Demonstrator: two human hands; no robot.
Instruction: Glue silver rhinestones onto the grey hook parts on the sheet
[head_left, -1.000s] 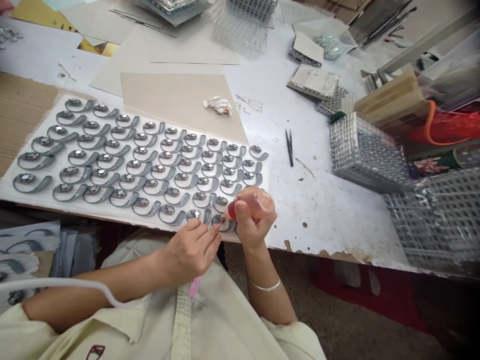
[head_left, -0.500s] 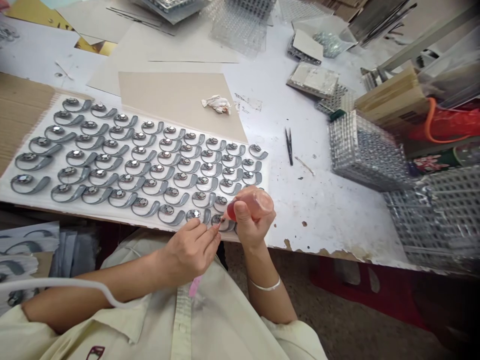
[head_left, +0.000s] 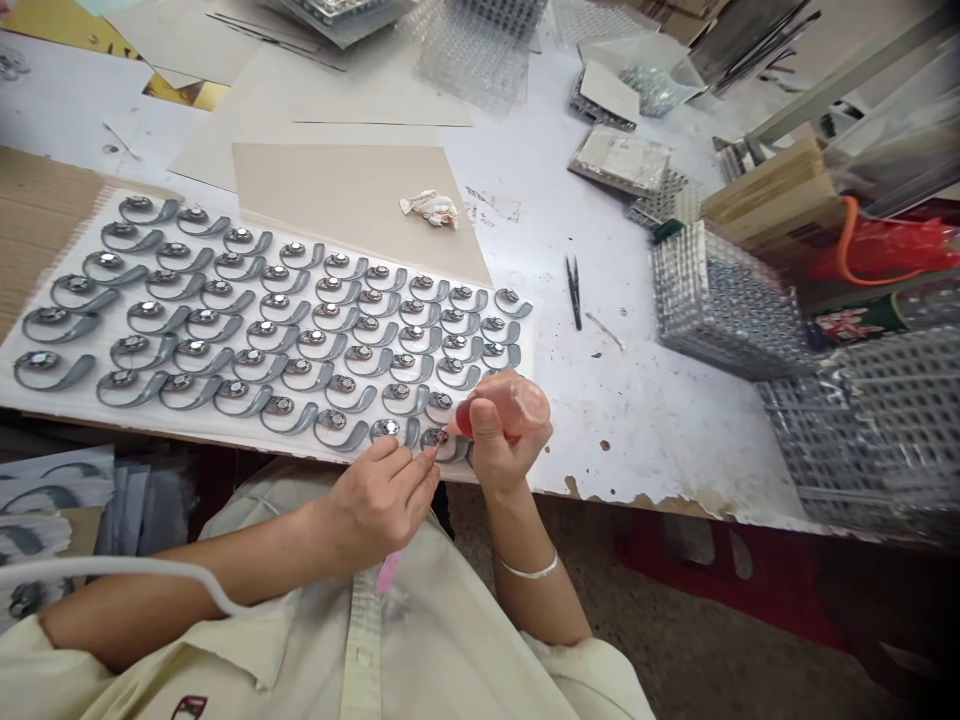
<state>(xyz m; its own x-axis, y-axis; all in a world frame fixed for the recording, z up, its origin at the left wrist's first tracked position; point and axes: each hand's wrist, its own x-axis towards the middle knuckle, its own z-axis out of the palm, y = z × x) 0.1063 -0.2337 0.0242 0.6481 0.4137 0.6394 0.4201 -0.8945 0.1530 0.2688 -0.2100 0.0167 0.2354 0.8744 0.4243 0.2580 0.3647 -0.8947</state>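
Observation:
My right hand (head_left: 511,445) is wrapped round a soft clear squeeze bottle (head_left: 521,400) with red content. Its nozzle points down to the left, at the round head of a grey curved jewellery piece (head_left: 433,438) on the board's front edge. My left hand (head_left: 386,490) is closed in a pinch at that same piece, its fingertips close to the nozzle. What it pinches is too small to make out; a pink strip (head_left: 388,572) shows below the hand. Several rows of like pieces, each a curved grey band with a round stone-set head, lie on a white-covered board (head_left: 517,375).
Black tweezers (head_left: 574,292) and a cotton swab (head_left: 604,331) lie right of the board. Behind it, a crumpled tissue (head_left: 429,208) rests on beige card (head_left: 337,190). Stacked clear trays (head_left: 724,300) and a cardboard box (head_left: 772,190) stand at the right.
Both hands stay almost where they were, the nozzle still at the same piece. The view has shifted slightly, so the table's things appear a little further left.

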